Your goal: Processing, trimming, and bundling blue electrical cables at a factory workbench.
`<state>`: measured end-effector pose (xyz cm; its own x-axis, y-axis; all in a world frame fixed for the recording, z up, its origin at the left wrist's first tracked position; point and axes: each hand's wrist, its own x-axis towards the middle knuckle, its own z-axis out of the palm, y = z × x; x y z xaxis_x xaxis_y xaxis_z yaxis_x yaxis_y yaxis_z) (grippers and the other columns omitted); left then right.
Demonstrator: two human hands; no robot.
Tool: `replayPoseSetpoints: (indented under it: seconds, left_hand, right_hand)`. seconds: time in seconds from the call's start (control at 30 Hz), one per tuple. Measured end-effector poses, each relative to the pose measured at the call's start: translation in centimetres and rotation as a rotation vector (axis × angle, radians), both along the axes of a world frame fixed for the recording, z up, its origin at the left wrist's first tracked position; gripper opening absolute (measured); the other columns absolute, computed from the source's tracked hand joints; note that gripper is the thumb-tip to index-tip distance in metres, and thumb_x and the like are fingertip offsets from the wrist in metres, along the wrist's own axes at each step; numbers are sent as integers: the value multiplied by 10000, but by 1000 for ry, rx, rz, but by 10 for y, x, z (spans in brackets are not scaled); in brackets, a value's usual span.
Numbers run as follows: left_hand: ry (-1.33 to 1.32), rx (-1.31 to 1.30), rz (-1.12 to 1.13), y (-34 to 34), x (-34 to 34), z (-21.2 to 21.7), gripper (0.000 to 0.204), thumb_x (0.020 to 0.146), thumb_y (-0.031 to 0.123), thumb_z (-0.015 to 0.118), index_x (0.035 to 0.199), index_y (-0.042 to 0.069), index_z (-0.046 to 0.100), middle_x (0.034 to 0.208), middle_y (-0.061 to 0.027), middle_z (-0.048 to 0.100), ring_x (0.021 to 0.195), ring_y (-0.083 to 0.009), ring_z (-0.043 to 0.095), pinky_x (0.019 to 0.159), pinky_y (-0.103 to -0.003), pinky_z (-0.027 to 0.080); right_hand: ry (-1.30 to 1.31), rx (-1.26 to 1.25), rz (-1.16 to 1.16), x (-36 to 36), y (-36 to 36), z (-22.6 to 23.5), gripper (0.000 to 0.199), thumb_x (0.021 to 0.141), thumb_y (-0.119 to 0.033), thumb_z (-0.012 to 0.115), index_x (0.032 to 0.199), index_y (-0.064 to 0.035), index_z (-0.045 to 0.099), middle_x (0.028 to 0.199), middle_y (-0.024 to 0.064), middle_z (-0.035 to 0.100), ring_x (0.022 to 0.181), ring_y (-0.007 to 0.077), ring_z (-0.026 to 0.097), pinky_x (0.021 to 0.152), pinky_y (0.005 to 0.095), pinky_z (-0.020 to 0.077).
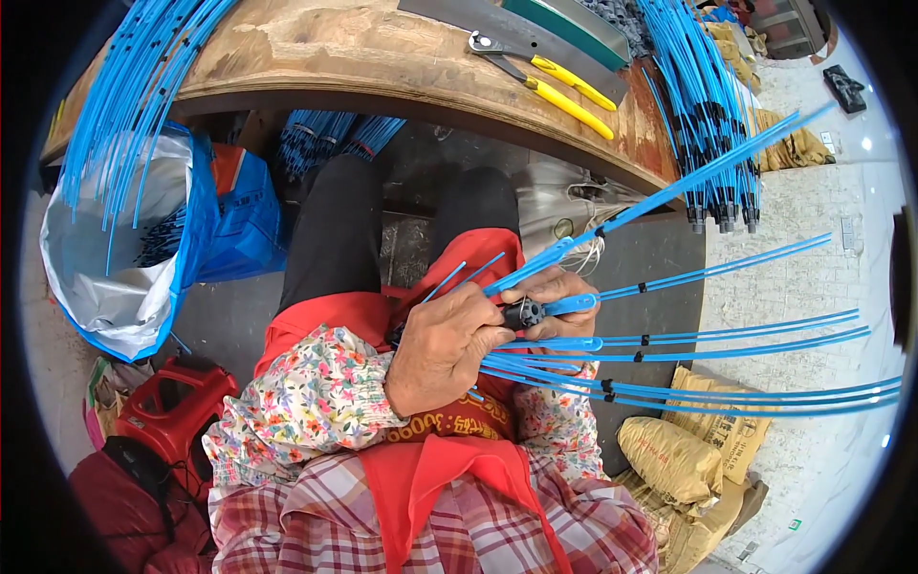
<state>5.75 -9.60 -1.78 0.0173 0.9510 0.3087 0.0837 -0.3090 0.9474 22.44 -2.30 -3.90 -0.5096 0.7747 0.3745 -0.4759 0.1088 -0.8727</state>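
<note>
Above my lap, my left hand is closed with fingers curled round a bunch of thin blue rods and a black round hub. The hub shows small holes in its end. Right beside it, my right hand pinches near the hub, partly hidden behind the rods. Some rods have flat looped blue ends close to my fingers. Small black clips sit along the rods, which fan out to the right. One thicker bundle slants up toward the bench. How the rods join the hub is hidden by my fingers.
A wooden bench curves across the far side, bearing yellow-handled pliers and bundles of blue rods. At left stand a lined blue sack and a red plastic container. Tan sacks lie at right.
</note>
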Motion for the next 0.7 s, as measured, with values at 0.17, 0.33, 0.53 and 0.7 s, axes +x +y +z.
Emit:
replayPoseSetpoints:
  seconds: [0.17,0.33,0.53,0.7]
  left_hand:
    - [6,58,99,-1,1,-3,115,766,12,642,798,21,531,710,-125,480,628,-312,519,553,-390,414]
    - [-52,2,20,3,-9,-4,86,771,19,661,774,6,577,695,-114,511,615,-249,544,546,-339,420]
    - [-289,-320,-128,11,-16,-4,111,773,45,703,732,-21,623,660,-82,592,594,-98,560,529,-256,425]
    - [-245,-343,-96,12,-25,-3,133,793,22,688,713,-19,589,646,-34,599,582,-58,532,527,-226,416]
  right_hand:
    - [-90,50,-195,-14,-12,10,344,684,-87,796,964,12,621,939,221,668,864,249,652,767,358,539]
    - [-53,-86,-204,-14,-18,11,343,667,-90,807,933,21,621,915,200,680,857,242,637,773,351,513]
    - [-80,5,-143,-7,-11,4,327,693,-97,800,937,5,608,921,220,670,846,270,665,749,383,546]
    - [-49,-105,-67,-13,-3,6,277,734,-93,764,936,-4,598,928,244,661,841,292,664,746,394,549]
